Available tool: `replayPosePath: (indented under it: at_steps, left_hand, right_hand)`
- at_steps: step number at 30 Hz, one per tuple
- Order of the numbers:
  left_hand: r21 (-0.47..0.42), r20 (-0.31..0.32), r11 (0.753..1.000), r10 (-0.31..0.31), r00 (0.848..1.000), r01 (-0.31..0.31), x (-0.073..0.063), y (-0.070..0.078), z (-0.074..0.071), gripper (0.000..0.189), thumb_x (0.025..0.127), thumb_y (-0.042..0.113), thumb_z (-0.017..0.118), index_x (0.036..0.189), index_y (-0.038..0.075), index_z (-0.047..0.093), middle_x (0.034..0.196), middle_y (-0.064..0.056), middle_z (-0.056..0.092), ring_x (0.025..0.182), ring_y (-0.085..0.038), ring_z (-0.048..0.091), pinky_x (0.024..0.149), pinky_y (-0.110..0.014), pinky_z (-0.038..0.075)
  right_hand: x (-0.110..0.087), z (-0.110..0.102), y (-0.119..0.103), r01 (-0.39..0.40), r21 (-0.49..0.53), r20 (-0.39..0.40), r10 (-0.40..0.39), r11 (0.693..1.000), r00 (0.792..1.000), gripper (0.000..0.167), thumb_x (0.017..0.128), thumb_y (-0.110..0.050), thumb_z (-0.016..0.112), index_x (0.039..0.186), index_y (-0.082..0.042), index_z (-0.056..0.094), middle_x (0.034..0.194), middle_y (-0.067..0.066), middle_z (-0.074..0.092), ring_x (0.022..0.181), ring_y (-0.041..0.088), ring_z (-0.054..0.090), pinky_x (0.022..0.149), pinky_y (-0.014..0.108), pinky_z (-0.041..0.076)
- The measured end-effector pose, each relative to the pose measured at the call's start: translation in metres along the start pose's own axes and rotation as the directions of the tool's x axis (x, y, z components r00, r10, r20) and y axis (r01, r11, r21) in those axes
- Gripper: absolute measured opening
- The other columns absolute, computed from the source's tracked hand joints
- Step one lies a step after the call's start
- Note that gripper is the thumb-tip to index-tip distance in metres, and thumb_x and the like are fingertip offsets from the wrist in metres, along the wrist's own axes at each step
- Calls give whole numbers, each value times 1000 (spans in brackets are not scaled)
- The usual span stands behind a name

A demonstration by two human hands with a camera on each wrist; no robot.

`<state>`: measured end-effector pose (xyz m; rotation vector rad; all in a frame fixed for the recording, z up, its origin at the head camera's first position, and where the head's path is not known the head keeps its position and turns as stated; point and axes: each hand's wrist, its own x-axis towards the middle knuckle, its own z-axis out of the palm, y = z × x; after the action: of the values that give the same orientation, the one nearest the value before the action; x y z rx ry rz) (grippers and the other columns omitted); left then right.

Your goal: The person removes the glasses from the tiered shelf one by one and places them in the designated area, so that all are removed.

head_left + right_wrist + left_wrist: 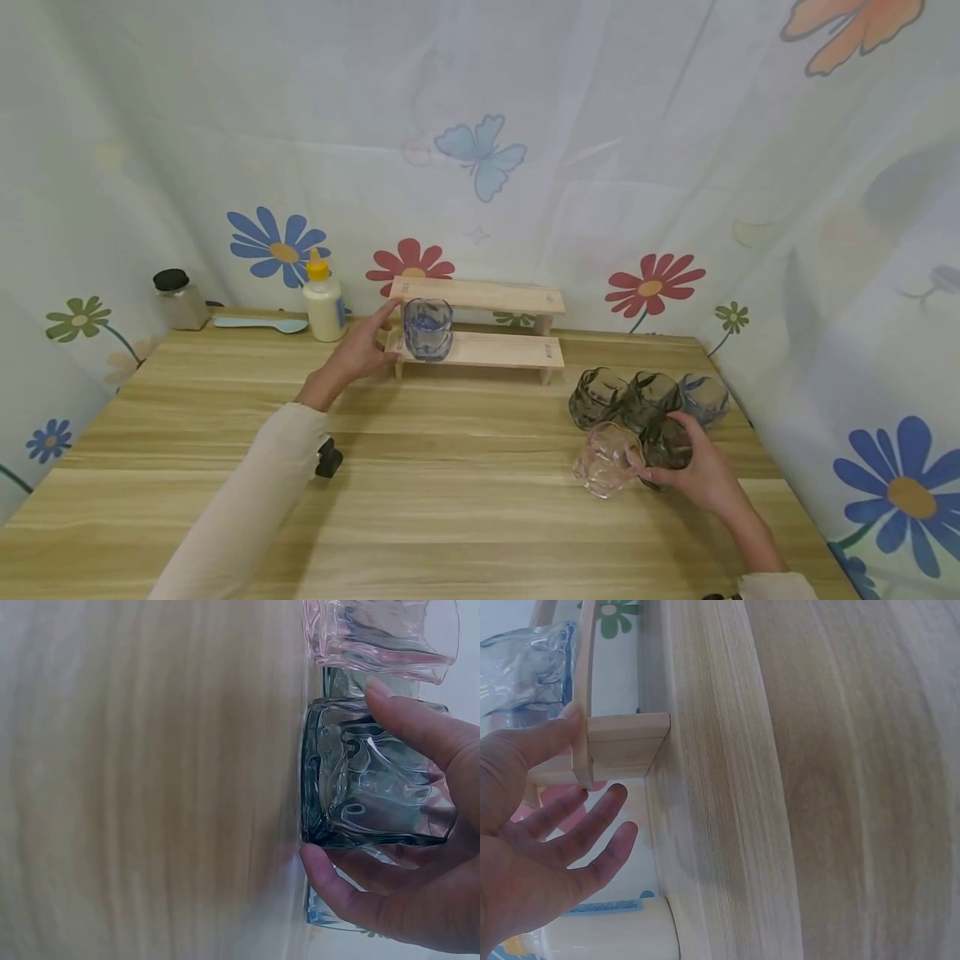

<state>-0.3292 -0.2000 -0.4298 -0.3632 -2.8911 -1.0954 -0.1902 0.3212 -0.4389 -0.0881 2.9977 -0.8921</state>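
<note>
A clear blue glass (428,330) stands at the left end of the lower tier of a two-tier wooden shelf (495,350). My left hand (360,346) is beside that end. In the left wrist view its thumb (551,739) touches the edge of a shelf board, and the other visible fingers are spread, holding nothing. At the right of the table my right hand (701,471) grips a dark grey glass (375,776) between thumb and fingers; the glass appears upright on the table. A pink glass (609,460) stands just left of it.
Two more dark grey glasses (597,398) and a blue glass (703,400) form the row behind. Along the back left are a jar with a black lid (180,302), a light blue spoon (262,323) and a yellow-capped bottle (324,307). Patterned curtain (330,125) borders the table.
</note>
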Motion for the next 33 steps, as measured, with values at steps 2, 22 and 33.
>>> replayPosePath:
  at_steps: [2,22,33]
  left_hand:
    - [-3,-1,1000,2,1000,-2,0,0,0,97,84,7,78,160,19,18,138,-32,50,93,-40,68,85,-51,56]
    - [-13,6,1000,-2,1000,2,3,-6,1,99,84,8,79,160,22,17,137,-32,50,95,-40,67,82,-50,57]
    - [-17,4,1000,7,1000,-7,4,-6,1,99,83,7,79,160,21,19,137,-33,50,93,-40,68,83,-51,57]
  right_hand:
    - [0,0,-1,-6,6,10,6,1000,1000,103,73,-33,89,149,1,27,130,43,52,116,59,54,87,66,49]
    - [1,-38,-22,151,2,95,-150,989,984,100,76,-34,87,149,6,31,149,42,28,129,64,35,92,75,40]
    - [29,-42,-75,287,3,103,-286,958,953,95,80,-37,84,154,-5,32,152,31,38,132,56,41,95,70,44]
